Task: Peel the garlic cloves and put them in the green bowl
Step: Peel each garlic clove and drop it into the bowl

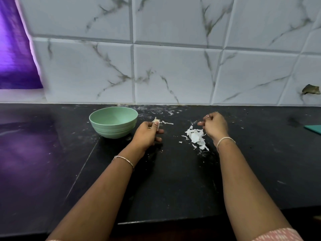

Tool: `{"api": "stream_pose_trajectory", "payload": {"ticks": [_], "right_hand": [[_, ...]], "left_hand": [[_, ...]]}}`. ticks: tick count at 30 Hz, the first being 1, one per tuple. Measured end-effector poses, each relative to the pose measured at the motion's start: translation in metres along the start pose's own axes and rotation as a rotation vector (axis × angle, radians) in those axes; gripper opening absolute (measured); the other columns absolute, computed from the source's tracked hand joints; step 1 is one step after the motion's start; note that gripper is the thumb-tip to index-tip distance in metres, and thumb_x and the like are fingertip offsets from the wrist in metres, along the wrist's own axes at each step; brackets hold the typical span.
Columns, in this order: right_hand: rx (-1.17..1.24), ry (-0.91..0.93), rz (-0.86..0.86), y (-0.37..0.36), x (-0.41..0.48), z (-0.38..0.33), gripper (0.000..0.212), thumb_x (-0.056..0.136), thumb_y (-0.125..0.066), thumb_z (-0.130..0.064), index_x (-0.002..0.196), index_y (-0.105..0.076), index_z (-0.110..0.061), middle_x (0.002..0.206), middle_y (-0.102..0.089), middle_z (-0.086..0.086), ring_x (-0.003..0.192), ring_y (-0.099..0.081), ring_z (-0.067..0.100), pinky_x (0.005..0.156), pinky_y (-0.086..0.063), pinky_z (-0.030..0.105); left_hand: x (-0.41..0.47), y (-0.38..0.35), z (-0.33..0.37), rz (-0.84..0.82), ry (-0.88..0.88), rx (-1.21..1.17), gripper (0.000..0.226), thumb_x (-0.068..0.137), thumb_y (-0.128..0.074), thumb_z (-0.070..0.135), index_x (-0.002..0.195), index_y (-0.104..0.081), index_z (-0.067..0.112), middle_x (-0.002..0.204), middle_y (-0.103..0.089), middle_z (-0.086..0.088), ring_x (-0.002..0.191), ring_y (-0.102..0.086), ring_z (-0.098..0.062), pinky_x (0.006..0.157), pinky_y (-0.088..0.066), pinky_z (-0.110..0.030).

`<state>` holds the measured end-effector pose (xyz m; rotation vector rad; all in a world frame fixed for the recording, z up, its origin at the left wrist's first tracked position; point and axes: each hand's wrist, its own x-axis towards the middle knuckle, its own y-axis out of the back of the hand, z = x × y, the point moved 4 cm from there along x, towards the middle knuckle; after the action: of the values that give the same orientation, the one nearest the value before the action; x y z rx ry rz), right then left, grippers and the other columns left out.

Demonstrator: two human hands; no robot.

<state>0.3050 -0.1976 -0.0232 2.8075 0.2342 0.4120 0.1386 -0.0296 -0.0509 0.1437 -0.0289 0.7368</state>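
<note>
From the head camera, the green bowl (pixel 113 121) sits upright on the black counter (pixel 173 180), close to the marble-patterned tiled wall (pixel 173 70). Just to the right of the bowl is the left hand (pixel 147 133), and it has the garlic clove (pixel 155 121), pinched between thumb and fingertips. The clove pokes up above the knuckles with wisps of papery skin clinging to it, and it is level with the bowl's rim but outside it. A loose strip of skin (pixel 167 122) lies on the counter just right of the clove.

Further right of the bowl, well clear of it, a pile of white peelings (pixel 195 136) is scattered on the counter. The right hand (pixel 215 126) hovers just beyond the pile with its fingers curled in and the tips drawn together. Something thin and translucent may be at those fingertips, but I cannot tell whether the hand actually holds anything.

There is a thin bracelet (pixel 124 160) on the left wrist and a pale bangle (pixel 225 140) on the right. Far left of the bowl hangs a purple cloth (pixel 15 49). Far right, at the frame's edge, lies a teal flat object (pixel 314 129).
</note>
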Motion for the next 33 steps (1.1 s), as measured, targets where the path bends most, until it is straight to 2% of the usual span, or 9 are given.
{"api": "stream_pose_trajectory", "payload": {"ticks": [2,5,7,9,12,18,22,26,33], "right_hand": [[-0.046,0.02,0.005,0.001,-0.005,-0.003,0.023,0.091,-0.052,-0.007,0.079,-0.049,-0.027,0.065,-0.067,-0.008,0.086,-0.07,0.021,0.086,-0.054,0.048],[-0.124,0.081,0.036,0.008,-0.01,-0.01,0.029,0.074,-0.082,-0.017,0.079,-0.055,-0.024,0.066,-0.063,-0.012,0.08,-0.067,0.017,0.078,-0.054,0.036],[-0.146,0.123,0.043,0.009,-0.012,-0.014,0.03,0.067,-0.088,-0.024,0.078,-0.06,-0.021,0.066,-0.059,-0.011,0.071,-0.06,0.014,0.072,-0.051,0.032],[-0.112,0.177,-0.001,0.002,-0.016,-0.021,0.022,0.072,-0.084,-0.025,0.074,-0.063,-0.022,0.068,-0.058,-0.009,0.068,-0.056,0.012,0.071,-0.05,0.031],[0.069,0.206,-0.214,-0.019,-0.027,-0.032,0.007,0.084,-0.074,-0.021,0.083,-0.07,-0.016,0.074,-0.064,-0.004,0.069,-0.057,0.01,0.064,-0.049,0.025],[0.13,0.173,-0.61,-0.055,-0.06,-0.041,0.017,0.093,-0.062,-0.007,0.108,-0.066,-0.001,0.079,-0.066,0.004,0.065,-0.059,0.01,0.055,-0.051,0.015],[0.19,0.158,-0.618,-0.057,-0.063,-0.039,0.021,0.09,-0.064,-0.003,0.11,-0.066,0.003,0.078,-0.067,0.007,0.064,-0.062,0.01,0.058,-0.053,0.015],[0.216,0.17,-0.595,-0.061,-0.066,-0.038,0.023,0.083,-0.072,-0.002,0.106,-0.067,0.003,0.076,-0.068,0.007,0.058,-0.061,0.006,0.059,-0.054,0.015],[0.165,0.189,-0.525,-0.069,-0.068,-0.035,0.009,0.079,-0.079,-0.015,0.084,-0.071,-0.017,0.081,-0.073,0.011,0.071,-0.067,0.016,0.074,-0.058,0.03]], "left_hand": [[0.0,0.0,0.0,-0.014,0.0,-0.033,0.037,0.104,-0.041,0.034,0.12,-0.048,0.002,0.097,-0.07,-0.001,0.06,-0.06,-0.013,0.043,-0.041,-0.016],[0.001,-0.001,0.0,-0.052,0.019,-0.118,0.038,0.103,-0.044,0.033,0.122,-0.047,0.002,0.097,-0.071,-0.002,0.066,-0.063,-0.012,0.046,-0.045,-0.017],[0.001,-0.001,0.0,-0.067,0.029,-0.153,0.038,0.1,-0.05,0.034,0.123,-0.048,0.003,0.098,-0.071,-0.003,0.068,-0.064,-0.011,0.048,-0.048,-0.017],[0.002,-0.001,0.0,-0.048,0.027,-0.172,0.04,0.096,-0.059,0.034,0.121,-0.05,0.004,0.096,-0.07,-0.003,0.069,-0.062,-0.01,0.05,-0.048,-0.019],[0.002,-0.001,0.0,-0.016,-0.008,-0.182,0.036,0.088,-0.07,0.032,0.106,-0.053,0.006,0.071,-0.059,0.001,0.053,-0.049,-0.003,0.047,-0.041,-0.017],[-0.005,-0.002,0.0,-0.066,-0.031,-0.263,0.027,0.084,-0.075,0.017,0.094,-0.053,0.006,0.064,-0.057,-0.006,0.047,-0.045,-0.008,0.047,-0.043,-0.019],[-0.006,0.001,0.001,-0.05,-0.03,-0.25,0.022,0.085,-0.071,0.007,0.102,-0.059,0.0,0.073,-0.064,-0.01,0.058,-0.06,-0.012,0.052,-0.053,-0.018],[-0.007,0.003,0.002,-0.067,-0.015,-0.268,0.021,0.086,-0.066,-0.005,0.105,-0.059,-0.002,0.078,-0.063,-0.014,0.067,-0.06,-0.02,0.059,-0.056,-0.021],[-0.007,0.006,0.003,0.005,-0.01,-0.207,0.012,0.093,-0.063,0.006,0.103,-0.061,0.001,0.078,-0.062,-0.012,0.061,-0.057,-0.017,0.05,-0.055,-0.02]]}}
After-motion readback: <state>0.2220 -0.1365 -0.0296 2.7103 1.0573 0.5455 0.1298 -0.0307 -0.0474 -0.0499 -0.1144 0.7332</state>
